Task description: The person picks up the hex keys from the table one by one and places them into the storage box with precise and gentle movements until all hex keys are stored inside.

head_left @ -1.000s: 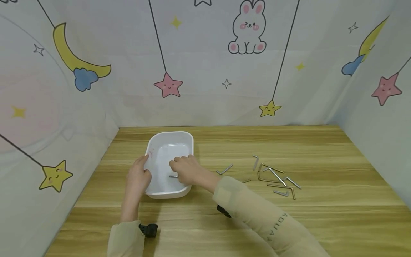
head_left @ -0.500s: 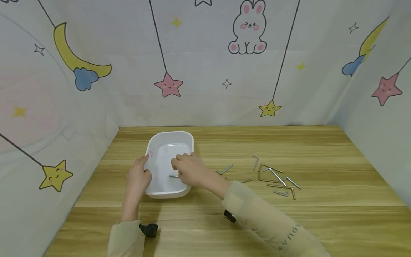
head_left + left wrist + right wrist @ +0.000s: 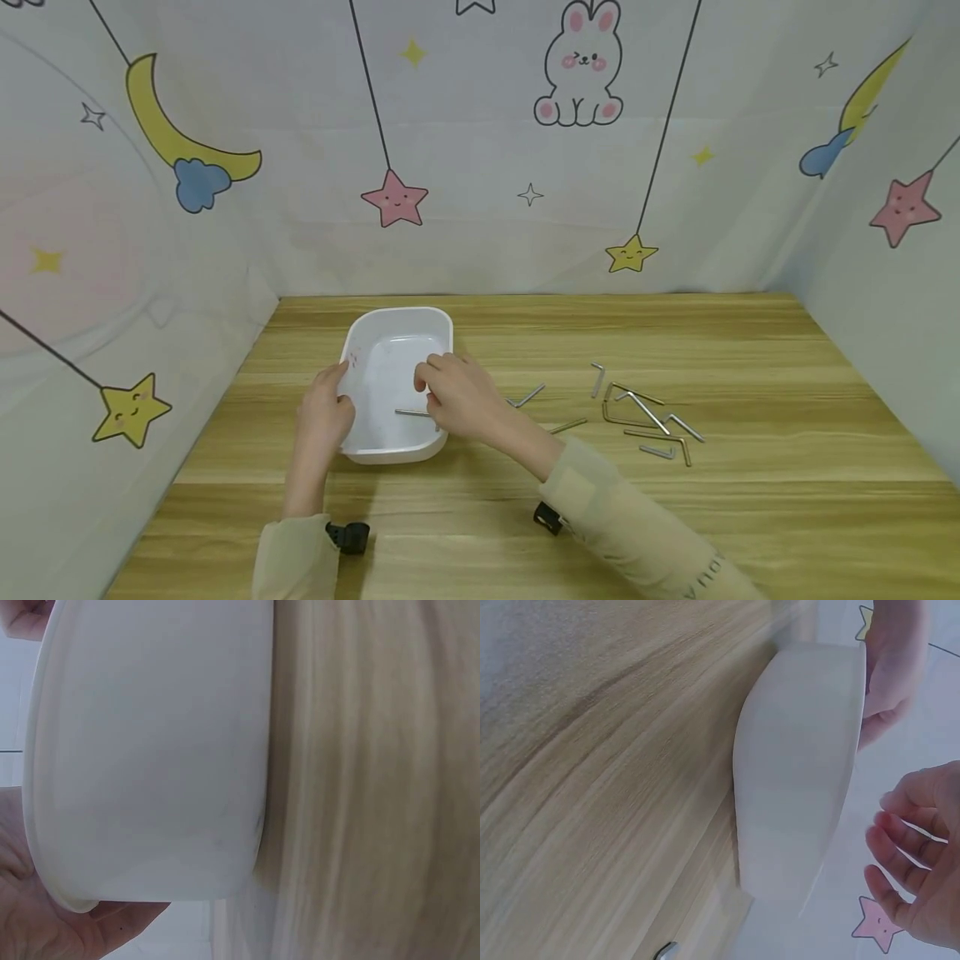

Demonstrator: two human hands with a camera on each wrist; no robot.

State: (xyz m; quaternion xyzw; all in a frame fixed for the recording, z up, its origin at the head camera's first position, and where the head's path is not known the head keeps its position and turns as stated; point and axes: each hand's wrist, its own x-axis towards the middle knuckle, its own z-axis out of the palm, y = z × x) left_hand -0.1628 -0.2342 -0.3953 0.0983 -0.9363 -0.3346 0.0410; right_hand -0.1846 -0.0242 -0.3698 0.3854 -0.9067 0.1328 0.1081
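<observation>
A white rectangular plastic basin (image 3: pixel 393 457) with rounded corners sits on the wooden table. My left hand (image 3: pixel 321 417) holds its left rim, with fingers on both sides of the wall in the left wrist view. One L-shaped hex key (image 3: pixel 411 412) lies on the basin floor, partly hidden behind my right hand (image 3: pixel 461 398). That hand hovers over the basin's right rim. In the right wrist view its fingers are loosely bent and apart, with nothing between them.
Several silver and brass-coloured hex keys lie to the right, including a brass one (image 3: pixel 660 434) and a silver one (image 3: pixel 648 414). A silver hex key (image 3: pixel 528 396) lies nearer the basin. Patterned cloth walls (image 3: pixel 480 258) enclose the table's back and sides.
My right hand has drawn back to the right and slightly up, uncovering more of the hex key in the basin. My left hand and the basin stay put.
</observation>
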